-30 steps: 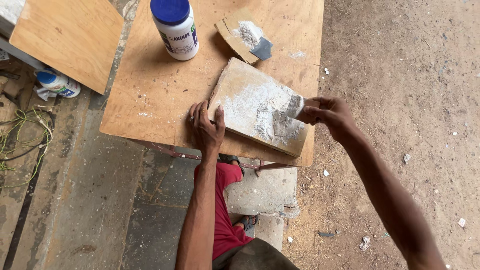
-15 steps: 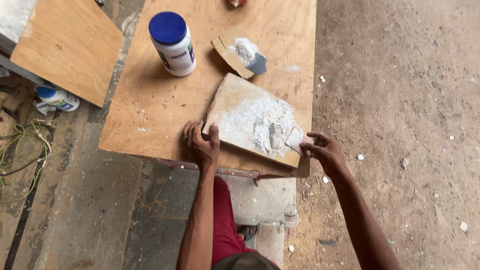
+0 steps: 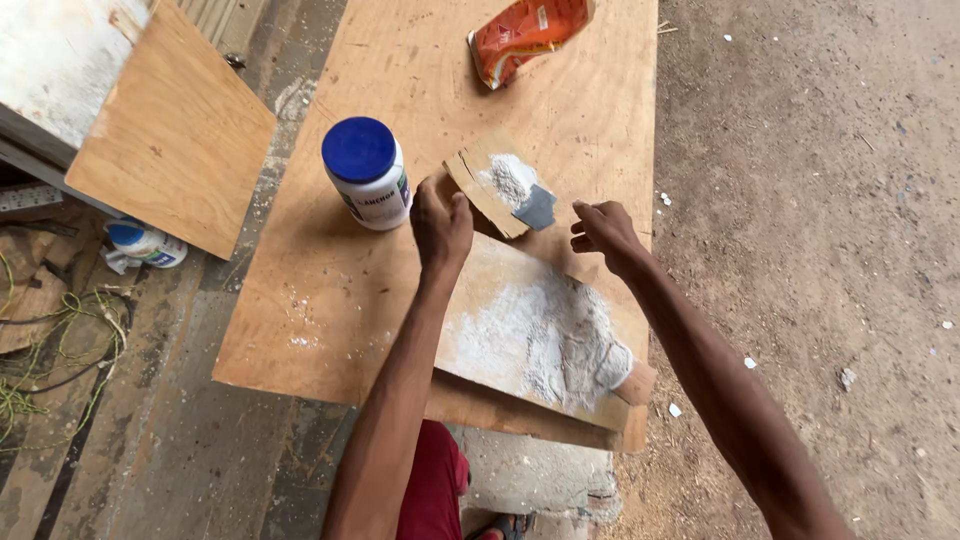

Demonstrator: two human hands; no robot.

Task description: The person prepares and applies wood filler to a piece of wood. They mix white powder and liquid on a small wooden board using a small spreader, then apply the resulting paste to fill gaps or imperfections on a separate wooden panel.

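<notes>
My left hand (image 3: 441,224) is curled on the near-left end of a small wooden piece (image 3: 487,190) that carries a dab of white putty and a grey scraper blade (image 3: 537,208). My right hand (image 3: 604,234) hovers just right of the blade, fingers loosely apart and holding nothing. A flat wooden board (image 3: 520,335), smeared with white putty, lies under both forearms at the near edge of the plywood sheet (image 3: 330,300). Neither hand touches the board.
A white jar with a blue lid (image 3: 365,172) stands left of my left hand. An orange packet (image 3: 525,30) lies at the far end of the sheet. Another plywood panel (image 3: 170,150) and a small blue-capped bottle (image 3: 145,243) are at the left. Dirt floor is on the right.
Both hands have let go of the putty-smeared board, which now lies flat, and moved forward to the small wooden piece and scraper. The view has shifted forward, showing the orange packet.
</notes>
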